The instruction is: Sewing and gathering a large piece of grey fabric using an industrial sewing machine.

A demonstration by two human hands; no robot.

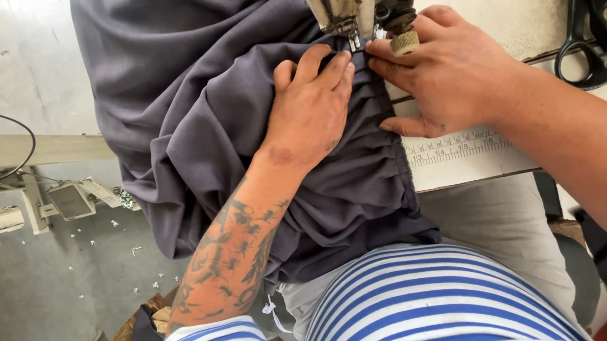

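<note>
Both hands, left hand (310,110) and right hand (445,77), press flat, unclenched, on soft, limp grey fabric (194,107) gathered at the sewing machine (349,2); likely best pinched beside the pleats.

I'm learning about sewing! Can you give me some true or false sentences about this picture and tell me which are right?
1. Both hands press on grey cloth. True.
2. The left hand holds scissors. False: the black scissors lie untouched on the table.
3. A ruler strip runs along the table edge. True.
4. The cloth is bright red. False: it is dark grey.
5. The right hand rests beside the sewing machine's foot. True.
</note>
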